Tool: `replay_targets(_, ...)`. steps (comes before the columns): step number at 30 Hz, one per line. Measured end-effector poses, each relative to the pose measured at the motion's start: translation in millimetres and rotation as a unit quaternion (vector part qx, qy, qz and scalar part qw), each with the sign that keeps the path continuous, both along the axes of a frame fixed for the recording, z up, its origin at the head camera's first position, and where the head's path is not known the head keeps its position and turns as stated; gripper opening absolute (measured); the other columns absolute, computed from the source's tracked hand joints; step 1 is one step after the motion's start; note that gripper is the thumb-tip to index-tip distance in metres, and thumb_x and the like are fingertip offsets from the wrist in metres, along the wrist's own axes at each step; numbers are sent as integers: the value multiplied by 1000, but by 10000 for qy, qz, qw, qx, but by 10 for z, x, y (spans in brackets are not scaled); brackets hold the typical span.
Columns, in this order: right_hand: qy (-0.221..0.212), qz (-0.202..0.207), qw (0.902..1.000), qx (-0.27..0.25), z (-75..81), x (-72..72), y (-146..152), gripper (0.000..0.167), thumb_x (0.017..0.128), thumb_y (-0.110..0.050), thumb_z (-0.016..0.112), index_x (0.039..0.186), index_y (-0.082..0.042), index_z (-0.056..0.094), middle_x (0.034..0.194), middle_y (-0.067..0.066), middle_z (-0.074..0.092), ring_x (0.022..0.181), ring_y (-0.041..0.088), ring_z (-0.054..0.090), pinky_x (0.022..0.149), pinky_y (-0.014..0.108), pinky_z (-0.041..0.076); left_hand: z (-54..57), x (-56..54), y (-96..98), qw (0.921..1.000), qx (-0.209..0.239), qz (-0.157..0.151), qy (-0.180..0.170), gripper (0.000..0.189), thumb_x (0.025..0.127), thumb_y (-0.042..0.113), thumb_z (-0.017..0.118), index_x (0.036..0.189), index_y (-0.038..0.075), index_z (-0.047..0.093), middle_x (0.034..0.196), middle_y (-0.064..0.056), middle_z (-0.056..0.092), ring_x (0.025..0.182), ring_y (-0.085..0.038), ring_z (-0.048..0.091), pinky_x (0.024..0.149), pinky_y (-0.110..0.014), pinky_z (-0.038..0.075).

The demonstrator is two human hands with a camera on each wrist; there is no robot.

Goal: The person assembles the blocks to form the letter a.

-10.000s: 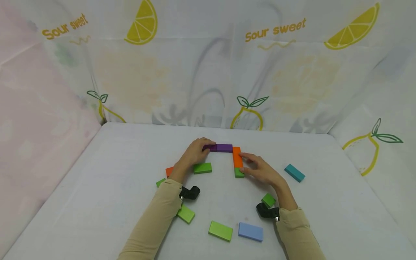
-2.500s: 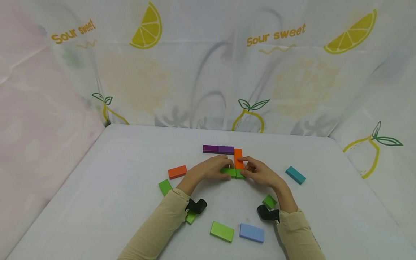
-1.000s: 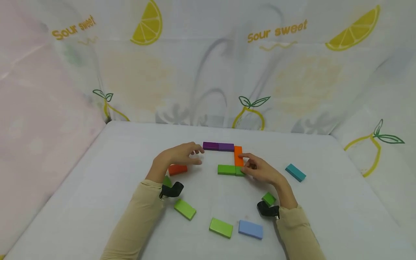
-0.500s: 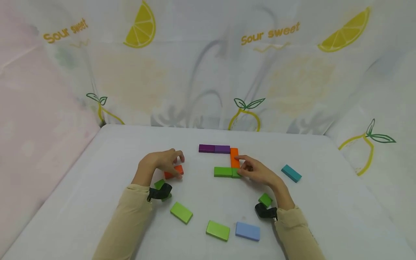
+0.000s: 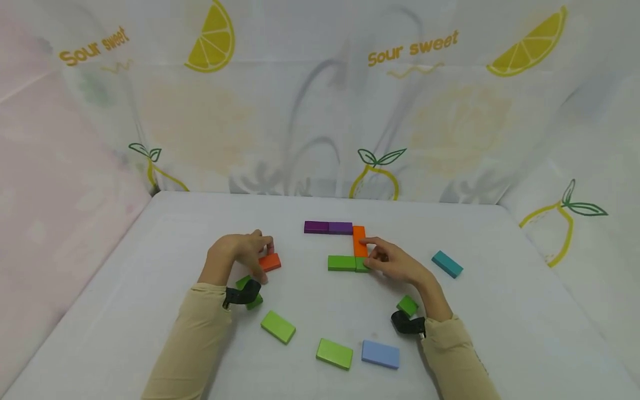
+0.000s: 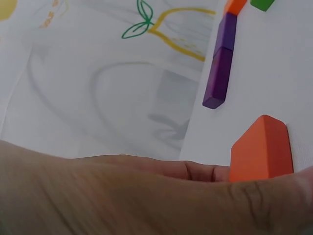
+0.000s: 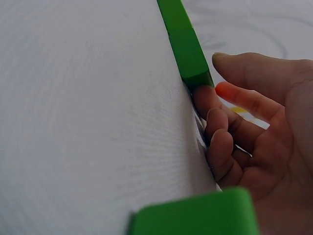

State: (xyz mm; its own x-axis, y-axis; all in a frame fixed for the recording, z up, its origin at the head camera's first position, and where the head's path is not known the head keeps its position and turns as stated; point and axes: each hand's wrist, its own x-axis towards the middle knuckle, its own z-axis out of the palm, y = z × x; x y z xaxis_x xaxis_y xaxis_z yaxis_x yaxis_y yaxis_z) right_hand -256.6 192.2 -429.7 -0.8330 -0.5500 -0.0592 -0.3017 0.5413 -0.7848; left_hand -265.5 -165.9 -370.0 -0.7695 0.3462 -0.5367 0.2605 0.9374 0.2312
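Observation:
In the head view my left hand (image 5: pixel 235 255) straddles a red-orange block (image 5: pixel 270 262) on the table. The left wrist view has the fingers behind that block (image 6: pixel 261 152) and the thumb across its front. My right hand (image 5: pixel 397 261) rests at the right side of a row of blocks. Its index finger reaches the upright orange block (image 5: pixel 359 240), and its thumb lies by the short green block (image 5: pixel 361 264). Seen from the right wrist, a curled finger touches that green block's end (image 7: pixel 191 61). A longer green block (image 5: pixel 341 263) abuts it. Two purple blocks (image 5: pixel 328 228) join the orange block's top end.
A teal block (image 5: pixel 447 264) lies right of the right hand. A small green block (image 5: pixel 407 305) sits by the right wrist. Nearer are a blue block (image 5: pixel 380 354) and two lime blocks (image 5: pixel 334 354). Green blocks (image 5: pixel 254 301) lie partly hidden under the left wrist.
My left hand set the longer green block against the short one, let go, and went left to the red-orange block. The right hand has stayed by the orange and green blocks.

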Motion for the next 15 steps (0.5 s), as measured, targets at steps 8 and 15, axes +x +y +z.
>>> replay_targets(8, -31, -8, 10000, -26, 11, 6, -17, 50, 94, -20, 57, 139, -5, 40, 92, 9, 59, 79, 18, 49, 68, 23, 40, -37, -13, -23, 9997, 171, 116, -97, 43, 71, 28, 81, 100, 19, 51, 103, -7, 45, 93, -22, 45, 72, -34, 38)
replay_targets(15, -43, -15, 10000, -29, 34, 20, -15, 51, 94, -18, 57, 139, -3, 39, 93, 9, 58, 79, 17, 48, 67, 22, 39, -57, -49, -19, 9983, 540, 193, -94, 36, 74, 17, 76, 101, 15, 53, 96, -5, 50, 87, -19, 47, 69, -29, 38)
